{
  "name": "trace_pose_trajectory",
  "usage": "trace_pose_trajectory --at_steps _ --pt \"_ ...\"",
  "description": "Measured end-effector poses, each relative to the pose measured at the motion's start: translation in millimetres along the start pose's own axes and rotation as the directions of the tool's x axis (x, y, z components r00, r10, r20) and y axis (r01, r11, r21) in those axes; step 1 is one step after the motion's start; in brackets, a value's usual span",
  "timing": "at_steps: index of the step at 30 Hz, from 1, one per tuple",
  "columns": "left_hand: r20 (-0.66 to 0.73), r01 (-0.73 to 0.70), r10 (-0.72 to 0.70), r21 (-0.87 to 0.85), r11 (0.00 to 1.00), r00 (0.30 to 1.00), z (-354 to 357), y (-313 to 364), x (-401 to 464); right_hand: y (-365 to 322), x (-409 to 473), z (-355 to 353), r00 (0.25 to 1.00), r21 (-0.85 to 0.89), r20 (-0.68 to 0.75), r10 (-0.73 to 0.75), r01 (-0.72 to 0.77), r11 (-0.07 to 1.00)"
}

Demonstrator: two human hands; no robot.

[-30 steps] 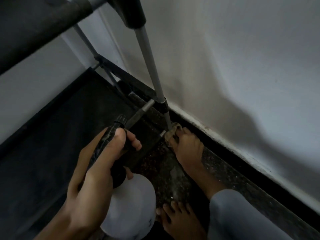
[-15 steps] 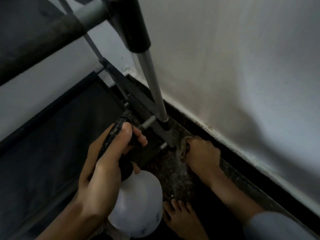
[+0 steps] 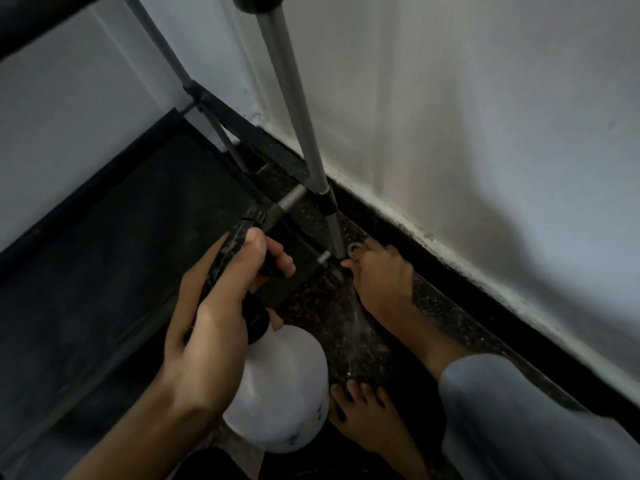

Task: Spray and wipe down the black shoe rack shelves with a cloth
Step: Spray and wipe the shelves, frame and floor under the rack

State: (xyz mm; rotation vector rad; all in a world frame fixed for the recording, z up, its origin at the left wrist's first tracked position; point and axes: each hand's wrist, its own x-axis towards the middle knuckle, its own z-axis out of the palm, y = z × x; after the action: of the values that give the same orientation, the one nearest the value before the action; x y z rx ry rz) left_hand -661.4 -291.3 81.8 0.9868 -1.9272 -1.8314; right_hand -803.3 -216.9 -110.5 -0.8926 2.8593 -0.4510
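No readable writing shows on the white plastic spray bottle with a black trigger head, low in the centre of the frame. The left hand has its grip wrapped round the trigger head, fingers curled on the lever. The right hand pinches a small pale cloth against the foot of the grey metal rack leg. The black fabric rack shelf fills the left; the white wall closes in at the right, above the speckled dark floor.

No legible text or labels
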Motion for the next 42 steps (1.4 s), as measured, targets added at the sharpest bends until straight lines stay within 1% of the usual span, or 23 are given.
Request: trace_pose_trajectory --at_steps 2,3,4,5,7,8,10,12,14,16,17,19,21,23,26,29,30,33,35,37,39,40,42 --pt "-0.012 0.005 -0.006 -0.011 1.0 1.0 -0.2 -0.1 0.5 -7.3 -10.8 -4.6 0.964 0.29 -0.128 0.234 -0.189 0.938" --pt "-0.014 0.005 -0.005 -0.007 1.0 1.0 -0.4 -0.5 0.9 -13.0 -18.1 -8.2 0.919 0.49 -0.187 0.347 -0.218 0.844" --pt "-0.014 0.007 -0.007 -0.008 1.0 1.0 -0.3 -0.9 0.9 -21.5 -25.4 -14.6 0.884 0.652 -0.24 0.4 -0.159 0.741" --pt "-0.011 0.008 -0.009 -0.012 1.0 1.0 -0.3 -1.9 0.8 -30.4 -32.2 -18.6 0.87 0.712 -0.315 0.38 -0.048 0.7" --pt "-0.004 0.011 -0.011 -0.011 1.0 1.0 -0.9 -4.2 0.3 -42.1 -36.8 -17.0 0.861 0.681 -0.448 0.239 0.155 0.716" --pt "0.0 0.014 -0.014 -0.009 1.0 1.0 -1.0 -4.6 -0.2 -41.6 -35.2 -11.1 0.856 0.647 -0.481 0.189 0.202 0.735" --pt "0.0 0.016 -0.016 -0.013 1.0 1.0 -1.9 -5.0 -0.1 -29.2 -29.8 5.1 0.862 0.582 -0.489 0.134 0.207 0.787" --pt "-0.008 0.02 -0.02 -0.01 1.0 1.0 -2.0 -5.2 -0.3 -13.2 -28.3 19.4 0.911 0.45 -0.411 0.038 0.166 0.877" --pt "-0.013 0.019 -0.02 -0.005 1.0 1.0 -2.4 -5.3 0.0 -3.7 -24.3 19.6 0.951 0.237 -0.302 -0.062 0.138 0.962" --pt "-0.01 0.018 -0.018 -0.004 1.0 1.0 -2.9 -4.7 0.5 -7.4 -22.6 -2.2 0.985 0.014 -0.152 -0.079 0.082 0.997" --pt "-0.014 0.017 -0.017 -0.005 1.0 1.0 -3.3 -4.5 0.6 -10.7 -21.9 -13.4 0.994 -0.04 -0.092 -0.06 0.057 0.998" --pt "-0.024 0.019 -0.019 -0.005 1.0 1.0 -4.1 -5.1 1.4 -10.9 -21.1 -28.9 0.999 -0.037 -0.053 -0.004 0.002 0.999" --pt "-0.03 0.019 -0.019 -0.009 1.0 0.999 -3.3 -6.0 2.3 -12.1 -23.5 -31.1 0.985 0.041 -0.167 -0.034 0.041 0.998" --pt "-0.036 0.021 -0.022 -0.012 1.0 0.999 -2.7 -7.8 1.9 -12.3 -28.4 -20.6 0.973 0.123 -0.21 -0.092 0.12 0.985" --pt "-0.039 0.029 -0.029 -0.017 0.999 0.999 -3.9 -8.1 0.5 -0.9 -31.6 3.6 0.972 0.062 -0.104 -0.211 0.219 0.974" --pt "-0.038 0.038 -0.039 -0.032 0.999 0.999 -6.8 -8.4 0.8 -0.8 -28.4 -11.4 0.984 0.086 -0.073 -0.161 0.167 0.982" --pt "-0.042 0.04 -0.042 -0.031 0.999 0.998 -7.8 -9.3 1.2 -3.8 -27.4 -21.6 0.978 0.12 -0.112 -0.178 0.191 0.974" --pt "-0.057 0.043 -0.044 -0.021 0.999 0.997 -8.2 -12.1 3.1 -14.6 -27.6 -43.1 0.908 0.236 -0.359 -0.214 0.311 0.921" --pt "-0.063 0.038 -0.039 -0.012 0.999 0.997 -7.0 -12.7 2.4 -11.4 -27.7 -29.6 0.855 0.177 -0.427 -0.296 0.399 0.899" --pt "-0.06 0.032 -0.033 -0.014 0.999 0.998 -7.4 -11.8 1.1 3.5 -21.1 -3.0 0.872 0.119 -0.35 -0.343 0.404 0.907" --pt "-0.06 0.029 -0.03 -0.008 1.0 0.998 -9.0 -12.2 0.1 14.2 -19.8 13.4 0.931 0.131 -0.19 -0.312 0.339 0.932" --pt "-0.064 0.029 -0.029 -0.007 1.0 0.998 -10.3 -13.1 0.2 13.8 -24.2 15.8 0.938 0.141 -0.166 -0.305 0.329 0.934" --pt "-0.076 0.036 -0.038 -0.021 0.999 0.996 -13.2 -15.4 1.7 7.0 -24.6 0.5 0.916 0.181 -0.269 -0.297 0.35 0.919"
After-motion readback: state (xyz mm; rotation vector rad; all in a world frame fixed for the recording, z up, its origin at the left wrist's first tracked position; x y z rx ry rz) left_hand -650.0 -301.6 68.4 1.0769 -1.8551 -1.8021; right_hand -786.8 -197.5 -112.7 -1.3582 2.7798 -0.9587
